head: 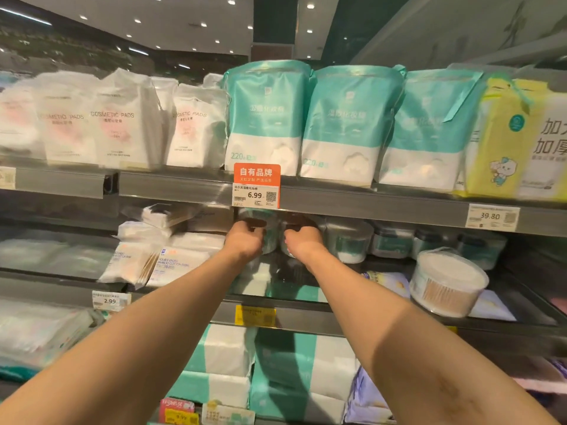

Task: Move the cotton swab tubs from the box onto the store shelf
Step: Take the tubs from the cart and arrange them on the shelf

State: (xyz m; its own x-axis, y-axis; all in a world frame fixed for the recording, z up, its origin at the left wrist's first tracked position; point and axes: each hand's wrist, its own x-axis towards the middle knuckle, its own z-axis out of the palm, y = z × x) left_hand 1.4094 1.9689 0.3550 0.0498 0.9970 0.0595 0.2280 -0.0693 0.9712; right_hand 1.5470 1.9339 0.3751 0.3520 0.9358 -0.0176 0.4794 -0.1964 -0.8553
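Observation:
Both my arms reach into the middle shelf [294, 315]. My left hand [245, 239] grips a clear tub of cotton swabs with a teal label [270, 240]. Just to its right, my right hand [302, 240] grips a second such tub [287, 248]. Both tubs are deep under the upper shelf and mostly hidden by my hands. More cotton swab tubs [348, 240] stand in a row to the right. A larger round tub [446, 282] lies tilted at the shelf's front right. No box is in view.
The upper shelf edge [368, 204] carries price tags [256, 194] just above my hands. Flat packs of bamboo cotton swabs [171, 262] lie left of my left hand. Teal cotton pad bags [267, 118] fill the top shelf, and tissue packs [300, 372] sit below.

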